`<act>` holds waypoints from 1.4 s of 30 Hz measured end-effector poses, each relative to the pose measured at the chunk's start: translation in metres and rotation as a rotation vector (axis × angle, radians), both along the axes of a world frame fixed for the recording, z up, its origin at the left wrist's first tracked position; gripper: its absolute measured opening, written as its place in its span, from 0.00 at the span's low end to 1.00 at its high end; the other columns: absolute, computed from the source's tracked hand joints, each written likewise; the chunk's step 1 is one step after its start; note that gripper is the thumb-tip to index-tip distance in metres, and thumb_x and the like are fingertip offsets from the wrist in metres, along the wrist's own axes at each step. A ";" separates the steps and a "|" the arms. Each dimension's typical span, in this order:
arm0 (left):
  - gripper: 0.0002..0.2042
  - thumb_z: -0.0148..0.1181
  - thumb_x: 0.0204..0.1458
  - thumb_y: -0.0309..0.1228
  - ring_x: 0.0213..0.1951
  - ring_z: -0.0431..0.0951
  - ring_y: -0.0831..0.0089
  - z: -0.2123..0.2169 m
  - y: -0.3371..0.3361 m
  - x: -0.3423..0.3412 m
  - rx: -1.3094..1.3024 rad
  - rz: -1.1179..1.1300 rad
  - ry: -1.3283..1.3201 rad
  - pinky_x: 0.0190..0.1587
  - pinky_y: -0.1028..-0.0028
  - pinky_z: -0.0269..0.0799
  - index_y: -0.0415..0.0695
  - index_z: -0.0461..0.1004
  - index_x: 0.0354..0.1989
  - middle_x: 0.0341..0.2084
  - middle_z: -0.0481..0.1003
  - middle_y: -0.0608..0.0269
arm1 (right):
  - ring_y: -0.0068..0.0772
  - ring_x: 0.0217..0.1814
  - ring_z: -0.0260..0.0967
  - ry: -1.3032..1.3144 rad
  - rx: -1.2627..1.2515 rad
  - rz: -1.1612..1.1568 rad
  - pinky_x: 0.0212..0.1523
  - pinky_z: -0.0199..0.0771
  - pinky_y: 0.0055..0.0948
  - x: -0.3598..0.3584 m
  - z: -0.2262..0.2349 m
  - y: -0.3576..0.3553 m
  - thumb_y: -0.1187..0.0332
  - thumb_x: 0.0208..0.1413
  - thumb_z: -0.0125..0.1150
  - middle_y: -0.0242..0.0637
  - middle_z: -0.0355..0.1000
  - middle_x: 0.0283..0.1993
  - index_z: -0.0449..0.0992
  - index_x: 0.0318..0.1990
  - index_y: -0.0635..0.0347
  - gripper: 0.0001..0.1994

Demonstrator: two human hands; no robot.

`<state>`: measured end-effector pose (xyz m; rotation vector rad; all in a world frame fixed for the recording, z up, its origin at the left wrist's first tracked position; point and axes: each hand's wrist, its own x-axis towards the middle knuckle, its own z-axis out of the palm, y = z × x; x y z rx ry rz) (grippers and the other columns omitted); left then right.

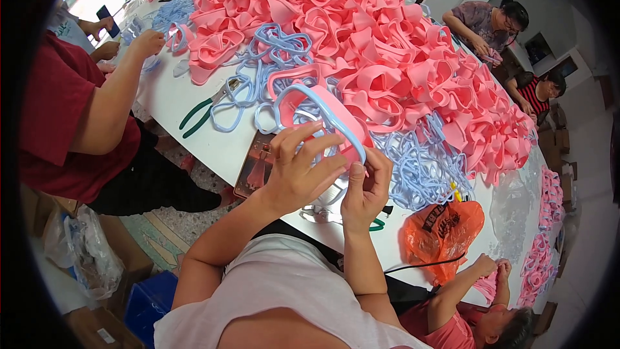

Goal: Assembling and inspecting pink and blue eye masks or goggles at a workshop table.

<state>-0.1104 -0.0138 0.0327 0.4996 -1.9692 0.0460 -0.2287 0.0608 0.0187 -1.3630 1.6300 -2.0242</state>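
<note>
While a co-worker in a dk-red top (71,113) stands at 9–10 o'clock, grn-handled scissors (218,97) lie on the white table (171,106) at 10. L hand (303,165): fingers part-spread, overlapping the near side of the pink band w/ lt-blue edging (332,117), which is up off the table, approx. mid-view; can't tell if it grips. R hand (367,187) pinches the band's lower end betw. thumb & fingers. Pink pile (371,45) at 1 o'clock, lt-blue strips (416,165) at 3, orange plastic bag (445,232) at 4.
</note>
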 end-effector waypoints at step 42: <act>0.12 0.69 0.41 0.25 0.37 0.69 0.67 0.009 0.003 0.003 0.273 0.084 0.042 0.41 0.67 0.55 0.46 0.76 0.35 0.31 0.73 0.66 | 0.19 0.44 0.64 -0.177 -0.100 -0.032 0.44 0.66 0.20 0.004 -0.014 -0.011 0.70 0.63 0.58 0.36 0.66 0.51 0.71 0.52 0.66 0.13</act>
